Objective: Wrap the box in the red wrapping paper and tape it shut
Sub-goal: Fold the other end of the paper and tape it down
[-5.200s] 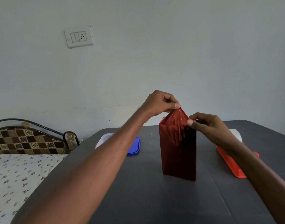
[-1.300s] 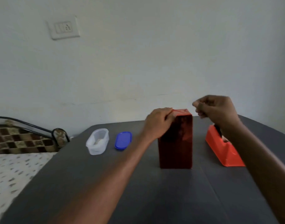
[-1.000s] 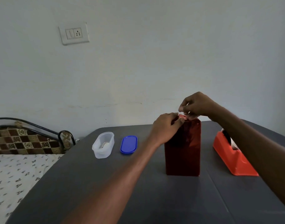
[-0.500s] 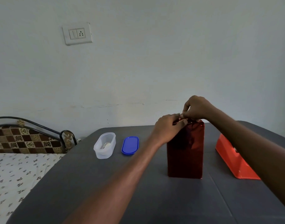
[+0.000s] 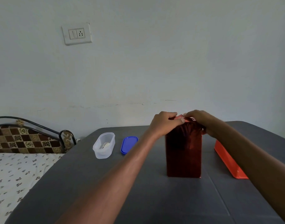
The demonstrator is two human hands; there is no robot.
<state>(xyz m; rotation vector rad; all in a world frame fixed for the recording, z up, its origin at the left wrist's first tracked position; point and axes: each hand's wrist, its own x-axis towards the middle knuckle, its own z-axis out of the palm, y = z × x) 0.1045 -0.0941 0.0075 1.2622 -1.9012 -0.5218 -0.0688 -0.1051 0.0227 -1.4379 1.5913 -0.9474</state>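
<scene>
The box [image 5: 184, 156], covered in dark red wrapping paper, stands upright on the grey table [image 5: 154, 199]. My left hand [image 5: 164, 125] grips its top left edge, fingers curled over the folded paper and thumb on the front face. My right hand [image 5: 200, 118] lies across the top from the right, its fingers pressing down on the folded flaps. A small bit of lighter red paper shows between the two hands. No tape strip can be made out under the fingers.
An orange tape dispenser [image 5: 227, 160] sits right of the box, partly behind my right forearm. A clear plastic container [image 5: 104, 145] and its blue lid [image 5: 128, 144] lie to the left. A bed [image 5: 17, 172] with a metal headboard adjoins the table's left side.
My right hand came from the dispenser side to the box top, then dropped from a raised pinch to lie flat on the folds. My left hand stayed gripping the top edge.
</scene>
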